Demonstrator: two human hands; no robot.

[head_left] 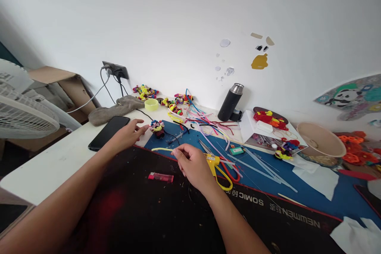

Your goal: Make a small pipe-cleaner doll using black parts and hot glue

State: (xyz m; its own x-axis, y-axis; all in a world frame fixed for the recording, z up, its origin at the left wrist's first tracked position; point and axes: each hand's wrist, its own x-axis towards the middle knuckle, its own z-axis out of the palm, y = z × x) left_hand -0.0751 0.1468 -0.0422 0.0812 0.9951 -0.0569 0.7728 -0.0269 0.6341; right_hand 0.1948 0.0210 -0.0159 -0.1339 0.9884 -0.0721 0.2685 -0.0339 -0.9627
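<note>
A short yellow pipe cleaner (161, 149) sticks out to the left from my right hand (193, 165), its end pinched between thumb and fingers. My left hand (131, 134) is open, fingers stretched toward a small multicoloured fuzzy figure (157, 130). Whether the fingertips touch the figure, I cannot tell. Just beyond my right hand lies a yellow glue gun (212, 163), next to red-handled scissors (232, 174). A pink lighter (160, 177) rests on the black mat (133, 206) below the pipe cleaner.
Loose pipe cleaners (208, 121) spread in front of a black thermos (230, 102). Clear glue sticks (264, 168) lie to the right, near a beige bowl (321, 139). At left are a black phone (108, 133) and a white fan (26, 107). Finished fuzzy figures (145, 92) sit by the wall.
</note>
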